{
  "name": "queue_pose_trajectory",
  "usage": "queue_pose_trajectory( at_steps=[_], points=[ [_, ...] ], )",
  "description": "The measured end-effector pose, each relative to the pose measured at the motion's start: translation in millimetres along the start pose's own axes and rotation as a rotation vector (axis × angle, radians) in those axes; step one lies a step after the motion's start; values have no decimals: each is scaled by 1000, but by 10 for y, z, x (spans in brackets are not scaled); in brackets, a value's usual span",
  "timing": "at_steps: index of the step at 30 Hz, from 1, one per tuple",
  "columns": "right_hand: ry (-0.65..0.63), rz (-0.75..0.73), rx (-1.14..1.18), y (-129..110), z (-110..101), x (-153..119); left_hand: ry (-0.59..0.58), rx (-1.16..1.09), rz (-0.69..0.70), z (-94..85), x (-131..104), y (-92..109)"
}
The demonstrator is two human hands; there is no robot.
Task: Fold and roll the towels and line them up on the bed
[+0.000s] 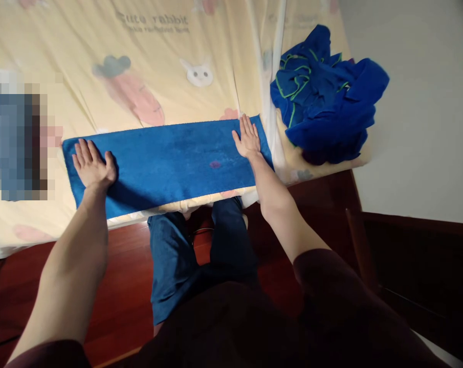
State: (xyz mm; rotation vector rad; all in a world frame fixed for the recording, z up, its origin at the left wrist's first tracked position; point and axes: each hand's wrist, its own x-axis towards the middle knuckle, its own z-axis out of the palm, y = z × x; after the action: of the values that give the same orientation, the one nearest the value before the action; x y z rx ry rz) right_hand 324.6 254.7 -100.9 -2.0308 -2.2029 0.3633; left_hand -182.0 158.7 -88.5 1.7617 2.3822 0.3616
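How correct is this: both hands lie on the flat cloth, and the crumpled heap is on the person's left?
Wrong side: the head view shows the crumpled heap on the person's right. The left hand and right hand do lie on the flat cloth.

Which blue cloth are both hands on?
The flat blue cloth: left hand and right hand rest on it. The crumpled blue heap at the right lies untouched.

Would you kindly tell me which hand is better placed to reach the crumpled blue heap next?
Probably the right hand: it lies flat near the right end of the blue cloth, the end closer to the crumpled blue heap. The left hand rests near the opposite end, farther away.
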Motion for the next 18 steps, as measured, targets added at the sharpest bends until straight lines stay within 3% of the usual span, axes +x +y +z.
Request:
queue_pose_trajectory(
  at_steps=[10, 15, 18],
  points=[
    [-24, 43, -112, 545, -62, 37, -8, -23, 29, -96, 113, -246],
    [-29, 46, -124, 544, -91, 105, -71, -4, -4, -164, 277, -335],
    [-48, 21, -132, 451, -151, -26, -79, -1, 40, -222, 180, -293]
  ],
)
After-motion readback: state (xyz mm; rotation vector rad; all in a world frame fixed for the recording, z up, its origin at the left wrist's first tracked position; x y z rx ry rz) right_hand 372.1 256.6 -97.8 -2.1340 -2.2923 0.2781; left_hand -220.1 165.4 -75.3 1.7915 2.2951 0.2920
